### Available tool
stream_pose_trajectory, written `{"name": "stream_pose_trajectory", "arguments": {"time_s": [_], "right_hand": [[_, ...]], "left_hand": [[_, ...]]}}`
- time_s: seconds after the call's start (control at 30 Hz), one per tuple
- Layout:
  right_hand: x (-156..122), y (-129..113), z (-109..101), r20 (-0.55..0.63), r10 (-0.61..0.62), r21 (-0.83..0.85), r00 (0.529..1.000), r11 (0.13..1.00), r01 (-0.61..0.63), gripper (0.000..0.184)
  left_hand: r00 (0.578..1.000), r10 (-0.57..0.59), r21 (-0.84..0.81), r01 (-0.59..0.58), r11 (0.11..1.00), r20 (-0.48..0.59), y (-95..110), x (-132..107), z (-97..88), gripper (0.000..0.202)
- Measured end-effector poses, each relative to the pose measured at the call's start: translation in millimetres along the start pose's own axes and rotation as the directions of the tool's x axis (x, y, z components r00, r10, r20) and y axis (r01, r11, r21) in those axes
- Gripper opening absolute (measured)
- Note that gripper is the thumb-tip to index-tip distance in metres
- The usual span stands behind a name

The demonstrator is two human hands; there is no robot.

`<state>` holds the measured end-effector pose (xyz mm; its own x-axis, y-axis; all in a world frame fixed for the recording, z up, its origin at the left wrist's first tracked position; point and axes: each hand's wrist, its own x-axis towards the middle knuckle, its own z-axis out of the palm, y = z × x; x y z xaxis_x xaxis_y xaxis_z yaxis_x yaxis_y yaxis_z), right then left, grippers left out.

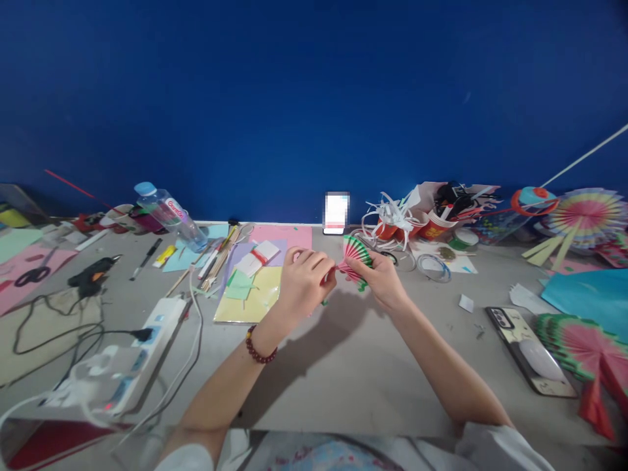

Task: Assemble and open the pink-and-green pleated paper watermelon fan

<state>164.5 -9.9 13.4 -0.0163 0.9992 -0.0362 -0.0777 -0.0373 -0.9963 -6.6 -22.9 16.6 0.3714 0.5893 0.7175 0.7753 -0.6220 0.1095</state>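
A small pleated paper fan (pixel 354 252), pink with a green edge, is held above the middle of the table. My right hand (pixel 385 280) grips its right side, thumb laid across the folds. Close on the left, my left hand (pixel 308 278) has its fingers curled together at the fan's gathered pink end; bits of pink and green show below that hand. Exactly what its fingertips pinch is partly hidden. A dark red bead bracelet (pixel 260 347) circles my left wrist.
Upright against the blue wall leans a phone (pixel 336 214). Left are coloured paper sheets (pixel 255 297), a bottle (pixel 171 212), a glue gun (pixel 93 275) and a power strip (pixel 150 347). Right are cups of paper strips (pixel 436 226), another phone (pixel 530 353) and larger pink-green fans (pixel 583 347).
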Motion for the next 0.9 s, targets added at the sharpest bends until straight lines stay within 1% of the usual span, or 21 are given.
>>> {"name": "stream_pose_trajectory", "arguments": {"time_s": [0.1,0.17,0.2,0.23,0.27,0.3,0.37,0.4,0.43,0.47,0.5,0.57,0.67,0.77,0.83,0.9], "right_hand": [[3,4,-3,0.023,0.011,-0.001,1.0,1.0,-0.011,0.036],[5,6,-6,0.049,0.017,-0.013,0.999,1.0,-0.016,0.035],[5,6,-8,0.065,0.021,-0.024,0.998,1.0,-0.02,0.035],[6,6,-9,0.083,0.027,-0.037,0.996,0.999,-0.024,0.035],[6,6,-10,0.106,0.032,-0.053,0.994,0.998,-0.027,0.035],[6,5,-11,0.134,0.035,-0.071,0.99,0.997,-0.025,0.034],[6,4,-12,0.182,0.032,-0.107,0.983,0.994,-0.013,0.033],[7,4,-12,0.184,0.02,-0.107,0.983,0.994,0.0,0.033],[7,3,-12,0.167,0.0,-0.094,0.986,0.995,0.016,0.034],[8,3,-12,0.134,-0.027,-0.075,0.991,0.996,0.037,0.037],[9,3,-12,0.092,-0.055,-0.053,0.994,0.997,0.06,0.041],[12,3,-14,0.015,-0.108,-0.018,0.994,0.994,0.109,0.044],[15,4,-17,-0.029,-0.206,0.006,0.978,0.978,0.206,0.036],[16,7,-20,0.002,-0.306,-0.004,0.952,0.952,0.306,0.032],[15,9,-20,0.045,-0.334,-0.036,0.941,0.941,0.336,0.029],[15,11,-20,0.057,-0.346,-0.065,0.936,0.935,0.349,0.027]], "left_hand": [[0.996,-0.06,-0.045,0.062,0.997,0.061,0,0,-0.3,0.012],[0.976,-0.145,-0.146,0.169,0.975,0.16,-1,0,-2.0,0.008],[0.954,-0.193,-0.225,0.244,0.943,0.228,-1,1,-3.2,0.007],[0.922,-0.236,-0.314,0.332,0.89,0.306,-2,1,-4.4,0.009],[0.878,-0.272,-0.397,0.429,0.811,0.393,-2,2,-5.4,0.014],[0.825,-0.292,-0.464,0.525,0.714,0.484,-4,2,-5.9,0.019],[0.707,-0.287,-0.527,0.686,0.501,0.647,-7,3,-5.6,0.026],[0.654,-0.281,-0.53,0.744,0.407,0.702,-9,3,-4.8,0.027],[0.615,-0.279,-0.529,0.783,0.328,0.737,-11,4,-3.8,0.028],[0.593,-0.286,-0.534,0.804,0.262,0.753,-12,4,-2.7,0.028],[0.582,-0.302,-0.543,0.813,0.21,0.755,-14,5,-1.8,0.028],[0.571,-0.341,-0.562,0.816,0.136,0.747,-18,7,-0.2,0.029],[0.548,-0.397,-0.587,0.809,0.03,0.736,-23,8,1.8,0.032],[0.533,-0.43,-0.614,0.787,-0.065,0.729,-27,6,4.9,0.034],[0.527,-0.425,-0.616,0.781,-0.098,0.736,-28,4,7.2,0.034],[0.52,-0.415,-0.612,0.781,-0.123,0.747,-28,3,9.0,0.032]]}}
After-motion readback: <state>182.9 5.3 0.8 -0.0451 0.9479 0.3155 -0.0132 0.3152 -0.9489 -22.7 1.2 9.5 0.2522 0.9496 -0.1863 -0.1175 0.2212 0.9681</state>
